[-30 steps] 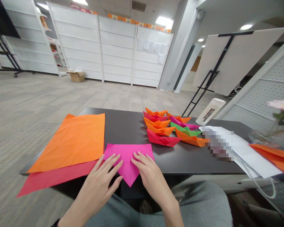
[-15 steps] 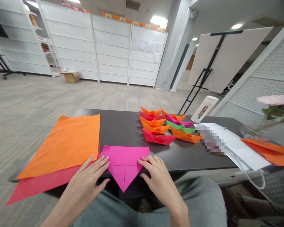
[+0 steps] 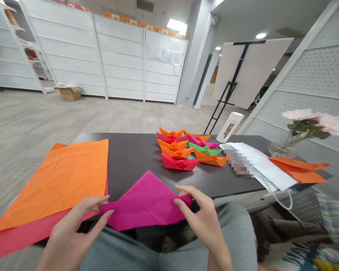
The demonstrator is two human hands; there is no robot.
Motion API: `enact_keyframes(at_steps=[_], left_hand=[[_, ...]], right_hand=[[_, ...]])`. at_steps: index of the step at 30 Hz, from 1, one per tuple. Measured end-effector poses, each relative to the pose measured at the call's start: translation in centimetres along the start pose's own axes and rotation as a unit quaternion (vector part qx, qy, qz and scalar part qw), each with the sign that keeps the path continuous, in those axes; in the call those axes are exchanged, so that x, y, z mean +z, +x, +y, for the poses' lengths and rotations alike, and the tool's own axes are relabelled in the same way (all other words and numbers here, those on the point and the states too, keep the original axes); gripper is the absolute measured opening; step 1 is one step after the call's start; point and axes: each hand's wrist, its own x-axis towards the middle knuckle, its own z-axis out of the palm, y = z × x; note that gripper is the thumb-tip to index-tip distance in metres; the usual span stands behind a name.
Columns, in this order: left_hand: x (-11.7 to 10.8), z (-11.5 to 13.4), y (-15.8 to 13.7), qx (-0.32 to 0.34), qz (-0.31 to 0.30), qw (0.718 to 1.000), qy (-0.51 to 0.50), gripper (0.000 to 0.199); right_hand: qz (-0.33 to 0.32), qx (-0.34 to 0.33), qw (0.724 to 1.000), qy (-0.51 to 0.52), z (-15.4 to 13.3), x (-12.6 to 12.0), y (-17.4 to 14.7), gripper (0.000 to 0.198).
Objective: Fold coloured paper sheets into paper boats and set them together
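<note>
The left hand point(image 3: 70, 230) holds the left corner of the pink paper point(image 3: 149, 205), pinched between the thumb and the fingers. The right hand point(image 3: 205, 215) grips the right corner in the same manner, with its thumb on the near side. The paper is stretched between the two hands at the near edge of the table point(image 3: 131, 152). Its one point is directed away from the person, and its lower part hangs over the edge, above the lap point(image 3: 124, 248).

To the left, near the left hand, lies an orange sheet point(image 3: 70, 177), and under it a red sheet point(image 3: 22, 239), which sticks out beyond the table. Beyond the pink paper, rather to the right, stand nine folded boats point(image 3: 175, 152) in two rows: five in the left row, four in the right. They are orange, red, pink and green. Further right there are a white bottle point(image 3: 229, 128), some white papers point(image 3: 274, 171) and a folded orange paper point(image 3: 302, 172), near the flowers point(image 3: 335, 123).
</note>
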Motion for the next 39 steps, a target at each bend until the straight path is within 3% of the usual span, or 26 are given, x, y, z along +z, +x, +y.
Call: enact_keyframes(at_steps=[3, 8, 16, 18, 20, 21, 23, 29, 36, 39], left_hand=[[1.2, -0.6, -0.1, -0.027, 0.048, 0.998, 0.016, 0.034], [3.4, -1.2, -0.2, 0.020, 0.064, 0.996, 0.067, 0.016], [2.6, -1.0, -0.5, 0.147, -0.080, 0.980, 0.110, 0.026], [2.3, -0.7, -0.4, 0.154, -0.087, 0.976, 0.125, 0.029], [2.1, -0.6, -0.3, 0.155, -0.091, 0.975, 0.133, 0.037], [2.0, -0.6, -0.3, 0.157, -0.093, 0.974, 0.134, 0.040], [2.0, -0.9, -0.2, 0.164, -0.096, 0.974, 0.126, 0.038], [2.6, -2.3, -0.6, 0.105, -0.086, 0.987, 0.085, 0.034], [4.5, -2.7, -1.1, 0.039, -0.028, 0.998, 0.034, 0.033], [4.3, -2.1, -0.8, 0.051, -0.016, 0.998, 0.040, 0.035]], right_hand=[[0.029, 0.057, 0.998, 0.001, 1.7, 2.0, 0.9, 0.027], [0.023, 0.054, 0.997, -0.052, 4.2, 5.1, 2.1, 0.022], [0.043, 0.011, 0.989, -0.141, 3.8, 5.1, 2.0, 0.019], [-0.007, -0.033, 0.989, -0.145, 3.3, 4.1, 1.8, 0.022], [-0.125, -0.077, 0.983, -0.112, 2.9, 2.9, 1.5, 0.030], [-0.186, -0.085, 0.975, -0.089, 2.9, 2.3, 1.3, 0.040], [-0.241, -0.073, 0.966, -0.062, 3.0, 1.2, 0.9, 0.052], [-0.177, -0.033, 0.983, -0.033, 3.5, 1.1, 1.1, 0.022], [-0.070, 0.036, 0.996, -0.037, 3.6, 3.0, 2.1, 0.016], [-0.048, 0.045, 0.996, -0.063, 4.1, 3.6, 2.1, 0.021]])
